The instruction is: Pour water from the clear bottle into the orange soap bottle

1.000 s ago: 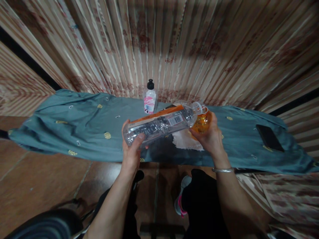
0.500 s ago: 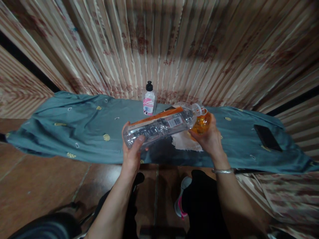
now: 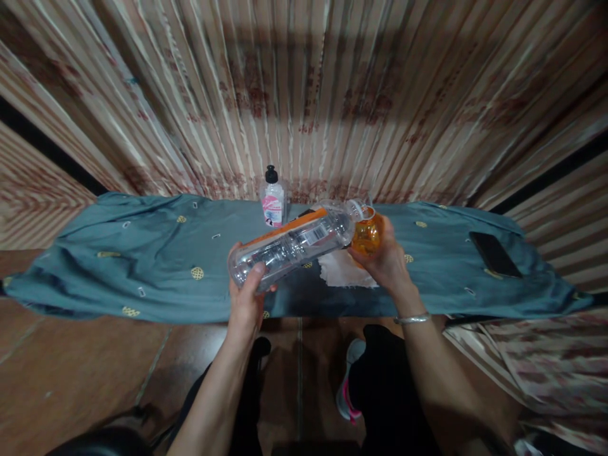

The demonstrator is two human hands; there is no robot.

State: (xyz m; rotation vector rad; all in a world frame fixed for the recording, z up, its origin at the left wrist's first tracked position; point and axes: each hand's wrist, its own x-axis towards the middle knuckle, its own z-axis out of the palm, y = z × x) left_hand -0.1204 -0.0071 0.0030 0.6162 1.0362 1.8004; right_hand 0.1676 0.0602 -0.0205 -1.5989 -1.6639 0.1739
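Note:
My left hand (image 3: 247,297) is wrapped round the base of a large clear plastic bottle (image 3: 289,244) with an orange label. The bottle lies tilted, its capless neck pointing up and right. My right hand (image 3: 382,263) is closed round an orange see-through vessel (image 3: 368,234), whose exact kind I cannot make out. The bottle's mouth sits at the top of this vessel; whether they touch is unclear. Below them a white paper or cloth piece (image 3: 344,269) lies on the table.
A small bottle (image 3: 272,206) with a black cap and pink label stands at the back of the cloth-covered table (image 3: 156,253). A black phone (image 3: 495,254) lies at the right. A pleated curtain (image 3: 294,95) hangs behind.
The view has shifted slightly, so everything on the table sits a little further left. Both hands keep their hold, and the bottle and vessel stay in about the same position relative to each other.

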